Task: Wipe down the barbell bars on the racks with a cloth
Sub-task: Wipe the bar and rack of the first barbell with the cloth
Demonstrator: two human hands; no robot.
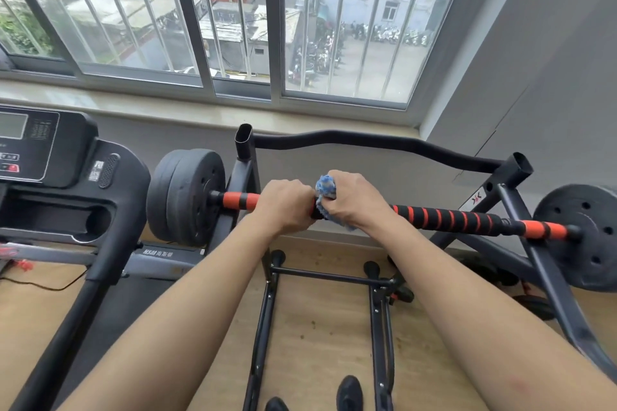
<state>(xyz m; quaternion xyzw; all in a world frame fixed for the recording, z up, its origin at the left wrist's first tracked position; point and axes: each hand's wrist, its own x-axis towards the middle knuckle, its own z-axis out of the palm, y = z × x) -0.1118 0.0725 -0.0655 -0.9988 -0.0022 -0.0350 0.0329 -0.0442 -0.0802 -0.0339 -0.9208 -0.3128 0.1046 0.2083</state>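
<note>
My left hand curls bare around the barbell bar at frame centre. Just beside it, my right hand grips the blue cloth wrapped on the bar.

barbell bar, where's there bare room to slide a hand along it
Most room: the striped stretch of the orange-and-black foam-wrapped barbell bar between the right hand and the black right weight plate. A short orange stretch sits between the left hand and the black left weight plates, by the black rack upright. The middle is crowded: both hands and the blue fluffy cloth.
</note>
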